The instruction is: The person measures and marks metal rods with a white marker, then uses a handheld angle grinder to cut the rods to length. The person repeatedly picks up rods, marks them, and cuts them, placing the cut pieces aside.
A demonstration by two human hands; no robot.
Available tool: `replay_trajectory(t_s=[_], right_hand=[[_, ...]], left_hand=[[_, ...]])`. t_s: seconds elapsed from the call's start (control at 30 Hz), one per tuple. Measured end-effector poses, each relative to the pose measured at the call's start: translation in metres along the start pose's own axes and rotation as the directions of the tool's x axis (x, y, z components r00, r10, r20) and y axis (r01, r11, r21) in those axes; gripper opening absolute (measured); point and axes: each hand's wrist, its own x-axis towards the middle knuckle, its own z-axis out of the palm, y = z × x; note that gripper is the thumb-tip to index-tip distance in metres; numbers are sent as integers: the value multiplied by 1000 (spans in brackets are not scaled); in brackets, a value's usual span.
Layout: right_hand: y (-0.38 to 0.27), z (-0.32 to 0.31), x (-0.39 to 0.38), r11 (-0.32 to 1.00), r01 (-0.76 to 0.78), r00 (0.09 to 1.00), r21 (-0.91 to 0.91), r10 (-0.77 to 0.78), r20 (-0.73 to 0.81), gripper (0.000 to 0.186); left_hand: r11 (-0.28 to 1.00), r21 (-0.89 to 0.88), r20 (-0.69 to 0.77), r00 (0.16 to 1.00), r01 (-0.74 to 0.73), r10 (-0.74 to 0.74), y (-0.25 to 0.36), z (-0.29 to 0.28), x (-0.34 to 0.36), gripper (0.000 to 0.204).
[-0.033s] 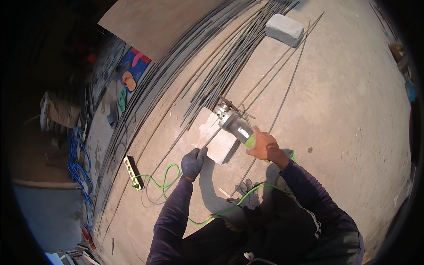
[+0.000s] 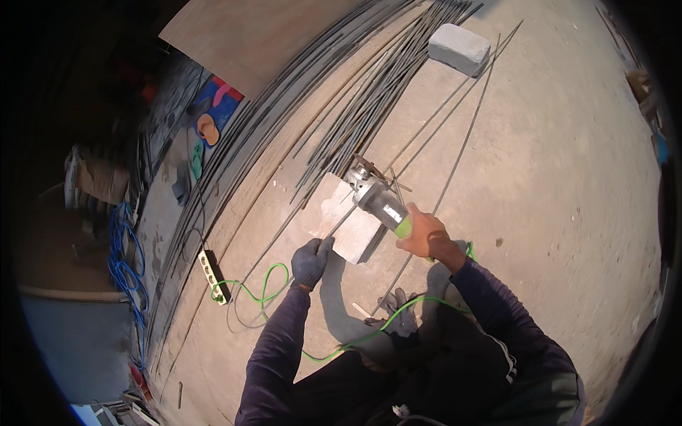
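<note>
My right hand (image 2: 425, 235), bare, is wrapped round the green rear end of an angle grinder (image 2: 384, 207). The grinder's metal head and disc sit over the far part of a pale block (image 2: 353, 239) on the ground. In a dark grey glove, my left hand (image 2: 310, 262) is closed on a thin steel rod (image 2: 339, 225) that runs across the block and under the grinder head. Whether the disc touches the rod cannot be seen. A loose grey glove (image 2: 402, 312) lies on the ground near my feet.
A bundle of steel rods (image 2: 369, 99) stretches away ahead, with a second pale block (image 2: 459, 48) beside it. Left are a power strip (image 2: 211, 277), green cord (image 2: 273, 273) and blue hose (image 2: 124, 255). A board (image 2: 241, 39) lies far left, near sandals (image 2: 207, 130). Green cord loops before my legs.
</note>
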Motion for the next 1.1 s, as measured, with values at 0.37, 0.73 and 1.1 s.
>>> replay_trajectory(t_s=[0.37, 0.73, 1.1], right_hand=[[-8, -7, -5, 997, 56, 998, 45, -54, -41, 67], [-14, -9, -7, 999, 32, 999, 25, -30, -42, 69], [-11, -9, -5, 998, 49, 998, 41, -47, -42, 72]], left_hand=[[999, -34, 10, 1000, 6, -6, -1, -1, -1, 47], [1000, 25, 55, 998, 6, -8, -7, 0, -1, 54], [1000, 13, 61, 998, 22, -23, -4, -1, -1, 54]])
